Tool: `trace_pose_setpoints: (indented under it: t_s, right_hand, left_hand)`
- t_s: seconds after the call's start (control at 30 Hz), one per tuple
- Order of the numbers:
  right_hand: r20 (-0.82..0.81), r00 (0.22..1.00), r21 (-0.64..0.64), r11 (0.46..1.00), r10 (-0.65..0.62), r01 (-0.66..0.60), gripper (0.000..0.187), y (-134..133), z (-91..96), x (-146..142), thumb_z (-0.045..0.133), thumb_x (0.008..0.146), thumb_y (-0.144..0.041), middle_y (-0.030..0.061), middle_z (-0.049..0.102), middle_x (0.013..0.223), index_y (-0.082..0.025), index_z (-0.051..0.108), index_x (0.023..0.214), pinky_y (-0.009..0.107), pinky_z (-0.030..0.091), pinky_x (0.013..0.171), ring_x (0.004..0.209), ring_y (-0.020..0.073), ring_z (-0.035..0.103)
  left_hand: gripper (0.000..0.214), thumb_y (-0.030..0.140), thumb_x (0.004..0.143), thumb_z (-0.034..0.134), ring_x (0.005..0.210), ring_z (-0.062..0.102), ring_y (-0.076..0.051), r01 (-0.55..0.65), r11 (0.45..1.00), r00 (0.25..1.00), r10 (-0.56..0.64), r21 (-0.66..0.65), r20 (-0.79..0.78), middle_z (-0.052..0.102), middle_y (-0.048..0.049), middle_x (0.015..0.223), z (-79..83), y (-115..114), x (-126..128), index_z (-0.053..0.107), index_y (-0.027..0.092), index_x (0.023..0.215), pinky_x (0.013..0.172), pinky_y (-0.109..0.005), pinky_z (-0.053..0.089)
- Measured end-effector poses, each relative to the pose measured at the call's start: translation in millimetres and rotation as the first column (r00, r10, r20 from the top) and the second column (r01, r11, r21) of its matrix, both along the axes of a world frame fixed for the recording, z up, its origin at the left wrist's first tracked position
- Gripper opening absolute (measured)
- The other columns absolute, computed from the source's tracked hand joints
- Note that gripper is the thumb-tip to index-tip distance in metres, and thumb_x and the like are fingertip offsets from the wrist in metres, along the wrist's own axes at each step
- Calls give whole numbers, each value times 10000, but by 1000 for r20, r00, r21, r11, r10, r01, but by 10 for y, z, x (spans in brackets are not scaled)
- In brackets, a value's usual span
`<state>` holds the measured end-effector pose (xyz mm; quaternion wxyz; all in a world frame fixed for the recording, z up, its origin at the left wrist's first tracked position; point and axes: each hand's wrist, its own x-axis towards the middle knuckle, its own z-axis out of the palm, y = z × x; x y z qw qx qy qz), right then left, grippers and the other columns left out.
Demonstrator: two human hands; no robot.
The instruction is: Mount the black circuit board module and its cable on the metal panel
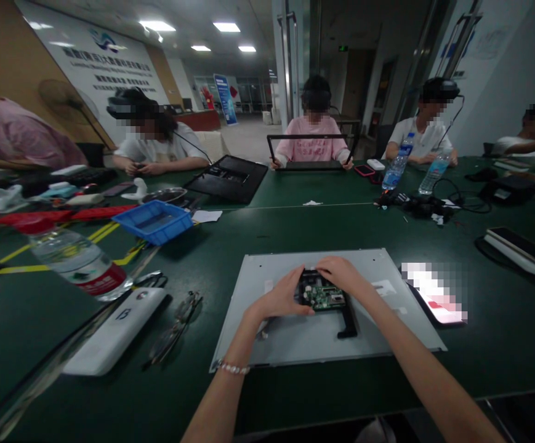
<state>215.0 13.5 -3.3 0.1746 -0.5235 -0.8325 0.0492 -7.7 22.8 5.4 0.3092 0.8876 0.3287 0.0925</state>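
Note:
A green circuit board (325, 296) with a black plastic bracket (349, 326) lies over the middle of a grey metal panel (244, 335). My left hand (284, 295) grips the board's left side, thumb at its near edge and fingers at the far corner. From the right, my right hand (341, 274) reaches over the far edge of the board with bent fingers, its fingertips on the black part there. The fingers partly cover the board's far left part. Light patches, apparently stickers, show on the panel to the right of my right forearm.
Left of the panel lie eyeglasses (175, 332), a white power bank (117, 332) and a tilted water bottle (82, 261). A lit phone (436, 295) lies at the panel's right edge. Beyond are a blue tray (154, 223) and a person holding a black frame (313, 136).

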Motion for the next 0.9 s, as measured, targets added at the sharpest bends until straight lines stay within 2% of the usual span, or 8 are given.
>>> trace_pose_setpoints:
  t_s: [0.57,0.9]
  right_hand:
    - [-26,995,0,996,-94,94,244,-2,-29,-81,441,916,-209,72,664,1006,-196,669,1003,270,402,860,991,175,571]
    - [-17,998,-6,998,-66,66,238,-19,-19,-105,437,914,-190,59,649,950,-189,670,962,242,395,848,947,150,567]
  left_hand:
    - [1096,494,609,719,1364,194,-358,-2,1000,1000,2,-5,12,195,-194,1489,-76,42,-7,104,131,1442,1122,-512,182]
    - [1071,498,629,704,1362,202,-360,15,999,1000,-15,32,10,197,-202,1487,-89,41,11,103,142,1440,1106,-536,197]
